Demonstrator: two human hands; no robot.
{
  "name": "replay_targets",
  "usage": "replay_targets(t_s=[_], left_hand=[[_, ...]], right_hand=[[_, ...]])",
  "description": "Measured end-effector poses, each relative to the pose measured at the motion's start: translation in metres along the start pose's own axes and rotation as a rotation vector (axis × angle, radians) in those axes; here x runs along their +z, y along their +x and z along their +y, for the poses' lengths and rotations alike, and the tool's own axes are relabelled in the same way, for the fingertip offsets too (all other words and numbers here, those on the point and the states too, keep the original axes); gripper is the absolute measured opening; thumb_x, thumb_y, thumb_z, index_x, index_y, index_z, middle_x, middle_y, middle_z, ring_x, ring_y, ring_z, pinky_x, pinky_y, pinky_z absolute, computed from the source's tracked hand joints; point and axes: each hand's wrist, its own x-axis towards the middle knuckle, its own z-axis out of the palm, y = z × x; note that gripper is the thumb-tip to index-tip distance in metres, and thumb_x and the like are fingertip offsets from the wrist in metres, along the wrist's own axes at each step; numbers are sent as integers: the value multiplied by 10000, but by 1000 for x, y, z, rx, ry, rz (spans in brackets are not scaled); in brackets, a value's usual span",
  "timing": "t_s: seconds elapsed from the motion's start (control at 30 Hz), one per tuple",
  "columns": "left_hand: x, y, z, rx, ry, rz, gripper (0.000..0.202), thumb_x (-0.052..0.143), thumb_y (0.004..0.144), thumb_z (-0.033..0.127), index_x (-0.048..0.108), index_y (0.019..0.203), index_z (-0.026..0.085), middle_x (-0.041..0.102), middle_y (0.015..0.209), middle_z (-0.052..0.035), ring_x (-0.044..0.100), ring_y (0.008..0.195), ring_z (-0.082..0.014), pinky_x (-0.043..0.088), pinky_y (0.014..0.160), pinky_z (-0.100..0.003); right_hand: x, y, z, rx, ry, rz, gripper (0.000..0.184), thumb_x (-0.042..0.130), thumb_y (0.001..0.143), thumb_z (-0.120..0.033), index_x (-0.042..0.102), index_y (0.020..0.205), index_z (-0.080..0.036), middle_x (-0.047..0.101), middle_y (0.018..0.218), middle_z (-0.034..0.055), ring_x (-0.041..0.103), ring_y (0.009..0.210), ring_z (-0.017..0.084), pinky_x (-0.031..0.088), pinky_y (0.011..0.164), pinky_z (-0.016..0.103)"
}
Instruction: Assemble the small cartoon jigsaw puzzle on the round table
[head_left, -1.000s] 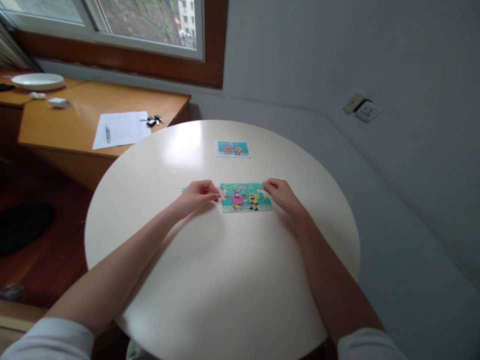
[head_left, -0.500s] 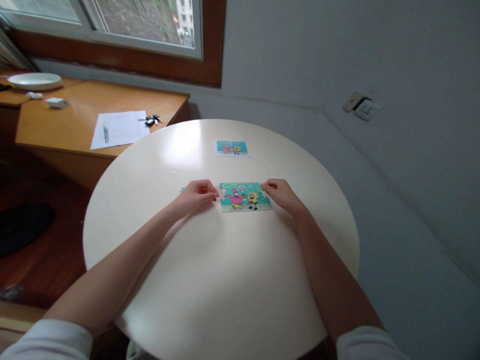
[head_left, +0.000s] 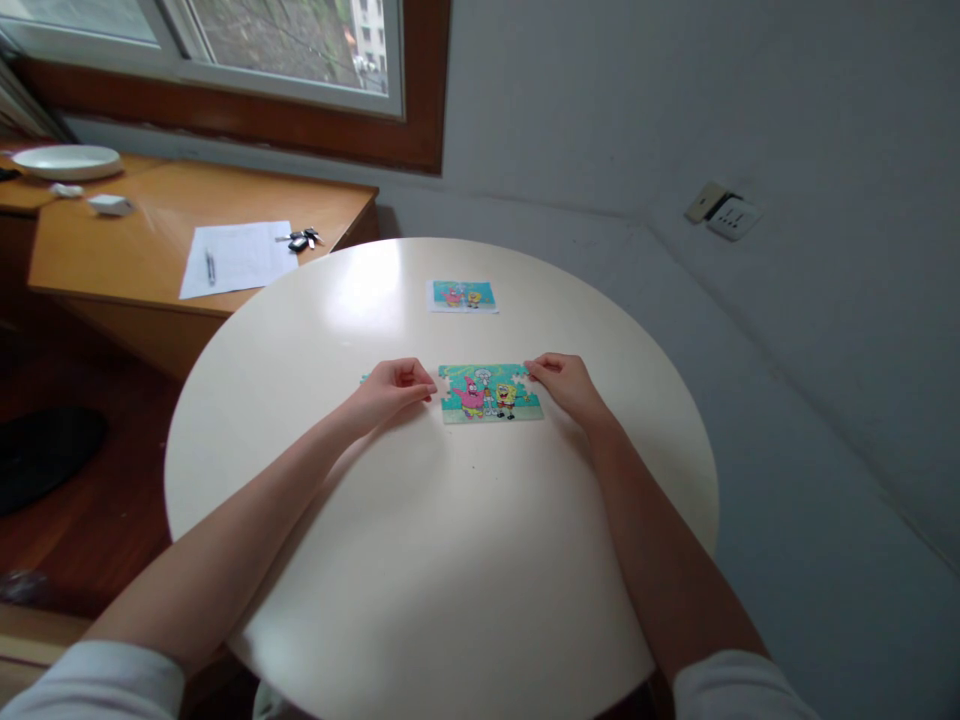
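A small cartoon jigsaw puzzle [head_left: 489, 392] lies flat in the middle of a round cream table [head_left: 420, 560]. My left hand [head_left: 388, 389] rests at the puzzle's left edge with its fingers curled in a pinch; a loose teal piece [head_left: 365, 379] peeks out just left of it. My right hand [head_left: 568, 384] sits at the puzzle's upper right corner, fingers curled and touching the edge. Whether either hand pinches a piece is hidden. A small reference picture [head_left: 462, 296] of the same cartoon lies farther back on the table.
A wooden desk [head_left: 150, 240] stands at the back left with a sheet of paper and pen [head_left: 234, 258], keys [head_left: 301, 238] and a white plate [head_left: 66, 161]. A window runs above it. A grey wall with a socket [head_left: 726, 214] closes the right side.
My right hand has shifted slightly up along the puzzle's right corner. The left hand has hardly moved.
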Motion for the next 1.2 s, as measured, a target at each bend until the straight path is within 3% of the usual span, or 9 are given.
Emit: replay_targets(t_s=[0.23, 0.53, 0.83, 1.2], left_hand=[[-1, 0, -1, -4, -3, 0, 307, 795, 562, 361, 575, 608, 152, 612, 619, -1, 579, 640, -127, 455, 673, -288], [-1, 1, -1, 3, -1, -1, 308, 791, 561, 361, 571, 605, 150, 612, 622, -5, 574, 641, -126, 450, 671, -289], [-1, 1, -1, -5, -3, -1, 284, 780, 565, 341, 576, 606, 148, 613, 614, 2, 571, 639, -118, 441, 668, -277], [0, 1, 0, -6, 3, 5, 270, 773, 561, 328, 578, 601, 146, 615, 604, 1, 567, 632, -119, 427, 652, -269]], right_hand=[[-2, 5, 9, 60, 135, 95, 345, 715, 573, -489, 584, 566, -169, 681, 616, 68, 628, 613, 169, 479, 576, 283], [-3, 9, 17, 94, 501, 231, 378, 830, 517, -356, 494, 508, -181, 687, 646, 38, 681, 670, 166, 582, 691, 328], [-5, 9, 12, 147, 483, 263, 292, 782, 521, -274, 511, 493, -170, 678, 630, 11, 652, 594, 106, 518, 533, 183], [-5, 9, 16, 118, 434, 199, 317, 775, 567, -291, 489, 506, -169, 693, 701, 41, 684, 653, 148, 543, 556, 220]])
